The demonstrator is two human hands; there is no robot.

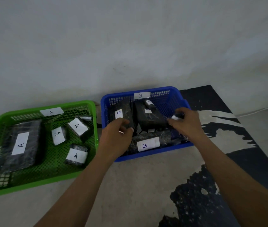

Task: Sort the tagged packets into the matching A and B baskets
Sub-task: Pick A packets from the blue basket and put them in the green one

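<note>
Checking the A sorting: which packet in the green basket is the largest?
The long flat packet along the green basket's left side; the other tagged packets are small blocks to its right.

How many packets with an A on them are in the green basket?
4: the big packet at the left, the middle packet, the far packet, the near packet. Another may hide behind the far one.

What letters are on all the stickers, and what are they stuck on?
"A": green basket tag
"A": large packet
"A": three small packets
"B": blue basket tag
"B": left packet
"B": near packet
Too blurred: two middle tags; tag on the packet in the right hand
</note>
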